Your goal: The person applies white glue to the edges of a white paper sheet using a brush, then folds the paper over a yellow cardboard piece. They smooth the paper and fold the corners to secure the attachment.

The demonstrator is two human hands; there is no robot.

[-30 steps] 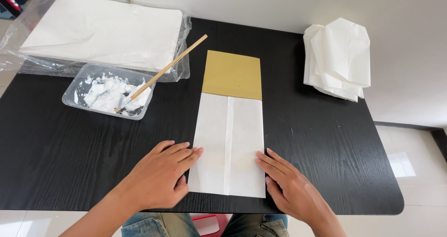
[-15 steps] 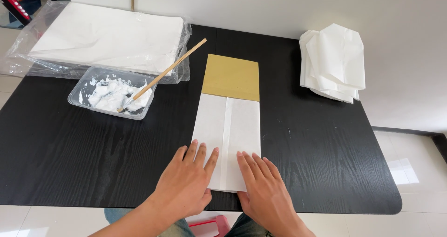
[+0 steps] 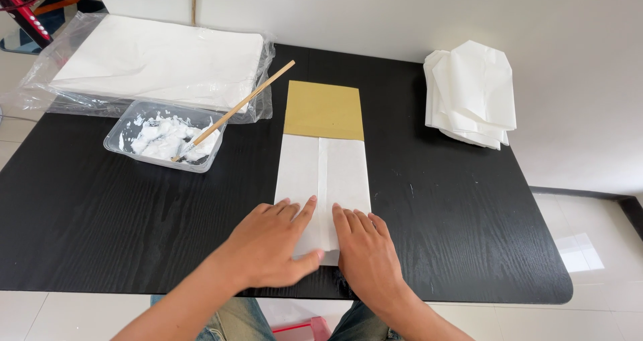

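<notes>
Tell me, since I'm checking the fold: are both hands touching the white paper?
Touching. The head view shows the left hand and right hand lying flat on the near end of the white paper, fingers overlapping it.

We have a single view, worn on the head, looking steeply down and forward over the black table (image 3: 100, 234) from its near edge. It sits close: the wearer's forearms enter from the bottom, the white wall (image 3: 402, 20) closes the top.
</notes>
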